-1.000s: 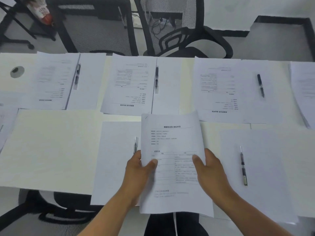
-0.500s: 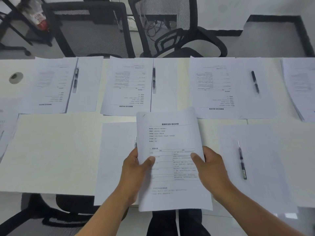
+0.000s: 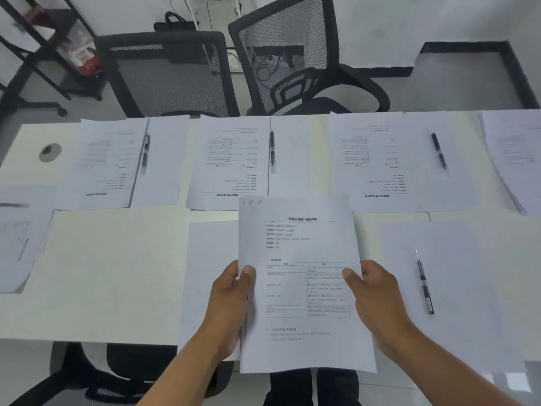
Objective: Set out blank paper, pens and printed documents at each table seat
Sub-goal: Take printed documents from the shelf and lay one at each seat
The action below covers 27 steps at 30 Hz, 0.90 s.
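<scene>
**Printed set held over the near middle seat, ready to lay down**

Raised a little since the earlier frame, the printed document (image 3: 304, 282) now covers the pen that showed at its left edge, and its top edge reaches the far row of papers. Both hands grip it: the left hand (image 3: 231, 303) has its thumb curled over the left margin with fingers hidden beneath, and the right hand (image 3: 377, 300) pinches the right margin the same way. Several staple or corner marks at the top left suggest more than one copy in the stack.

Beneath it lies a blank sheet (image 3: 210, 273) at the near middle seat, which seems to lack its printout. To the right, another blank sheet (image 3: 456, 288) carries a pen (image 3: 424, 284) but no document either.

To do this well, peel off one copy and lay it beside the blank sheet, edges square, as in the far row's sets (image 3: 234, 159). Keep the hidden pen from being buried or nudged. The table (image 3: 117, 273) is bare at the near left.
</scene>
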Each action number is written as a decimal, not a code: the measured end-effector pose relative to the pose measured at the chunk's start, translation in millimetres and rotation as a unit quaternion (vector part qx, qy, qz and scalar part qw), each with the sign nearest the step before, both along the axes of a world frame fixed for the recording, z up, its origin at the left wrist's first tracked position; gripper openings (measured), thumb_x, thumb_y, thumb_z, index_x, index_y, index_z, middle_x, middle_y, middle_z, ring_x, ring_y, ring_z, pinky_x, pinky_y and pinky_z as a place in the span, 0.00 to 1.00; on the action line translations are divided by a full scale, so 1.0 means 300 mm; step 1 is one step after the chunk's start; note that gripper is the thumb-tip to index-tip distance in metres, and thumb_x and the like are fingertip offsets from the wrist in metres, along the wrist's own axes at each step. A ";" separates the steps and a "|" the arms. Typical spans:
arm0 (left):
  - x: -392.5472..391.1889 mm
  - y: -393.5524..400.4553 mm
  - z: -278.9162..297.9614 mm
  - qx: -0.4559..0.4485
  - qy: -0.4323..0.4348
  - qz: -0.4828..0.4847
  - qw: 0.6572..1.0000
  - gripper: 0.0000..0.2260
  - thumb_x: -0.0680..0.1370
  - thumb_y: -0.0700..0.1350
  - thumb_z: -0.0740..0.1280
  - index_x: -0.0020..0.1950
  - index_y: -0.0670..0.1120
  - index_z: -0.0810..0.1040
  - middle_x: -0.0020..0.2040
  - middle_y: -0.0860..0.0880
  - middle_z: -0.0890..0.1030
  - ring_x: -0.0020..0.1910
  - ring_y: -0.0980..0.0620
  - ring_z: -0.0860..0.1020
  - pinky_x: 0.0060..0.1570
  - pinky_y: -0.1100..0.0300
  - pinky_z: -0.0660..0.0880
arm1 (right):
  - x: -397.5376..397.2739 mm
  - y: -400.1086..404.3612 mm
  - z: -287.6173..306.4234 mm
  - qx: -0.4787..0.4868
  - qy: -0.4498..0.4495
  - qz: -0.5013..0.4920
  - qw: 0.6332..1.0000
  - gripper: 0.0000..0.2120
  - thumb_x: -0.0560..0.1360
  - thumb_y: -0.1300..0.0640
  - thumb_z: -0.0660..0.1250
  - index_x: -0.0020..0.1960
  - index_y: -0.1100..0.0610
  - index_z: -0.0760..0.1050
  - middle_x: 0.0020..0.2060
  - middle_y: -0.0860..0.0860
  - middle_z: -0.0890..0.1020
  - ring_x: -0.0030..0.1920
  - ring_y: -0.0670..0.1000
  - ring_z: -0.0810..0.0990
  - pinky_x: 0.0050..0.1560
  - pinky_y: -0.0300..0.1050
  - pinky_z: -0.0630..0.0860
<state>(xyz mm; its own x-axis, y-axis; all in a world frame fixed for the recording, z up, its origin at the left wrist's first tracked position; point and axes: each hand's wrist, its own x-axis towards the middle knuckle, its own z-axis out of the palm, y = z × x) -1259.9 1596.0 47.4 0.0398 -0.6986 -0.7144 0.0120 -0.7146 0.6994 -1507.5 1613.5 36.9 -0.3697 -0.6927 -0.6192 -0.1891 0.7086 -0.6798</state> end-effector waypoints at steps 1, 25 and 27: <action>0.008 0.000 0.000 0.003 0.000 0.002 1.000 0.12 0.90 0.48 0.61 0.66 0.49 0.82 0.58 0.48 0.90 0.56 0.43 0.89 0.59 0.41 0.85 | 0.000 0.004 0.000 -0.002 -0.015 -0.004 1.000 0.11 0.86 0.54 0.66 0.48 0.59 0.79 0.43 0.51 0.88 0.41 0.52 0.86 0.42 0.49 0.83; 0.234 -0.057 -0.016 0.019 -0.037 0.056 0.998 0.11 0.90 0.47 0.62 0.66 0.48 0.83 0.59 0.45 0.90 0.57 0.39 0.88 0.58 0.40 0.83 | 0.016 0.029 -0.065 0.009 0.053 0.059 0.997 0.14 0.86 0.54 0.67 0.44 0.58 0.69 0.35 0.52 0.74 0.33 0.49 0.70 0.32 0.43 0.68; 0.265 -0.059 -0.018 0.016 -0.040 0.071 0.997 0.11 0.90 0.47 0.62 0.67 0.48 0.83 0.59 0.44 0.89 0.58 0.39 0.88 0.59 0.40 0.83 | 0.006 0.037 -0.070 0.014 0.064 0.062 0.996 0.14 0.85 0.53 0.67 0.45 0.59 0.70 0.36 0.52 0.73 0.33 0.49 0.69 0.33 0.44 0.68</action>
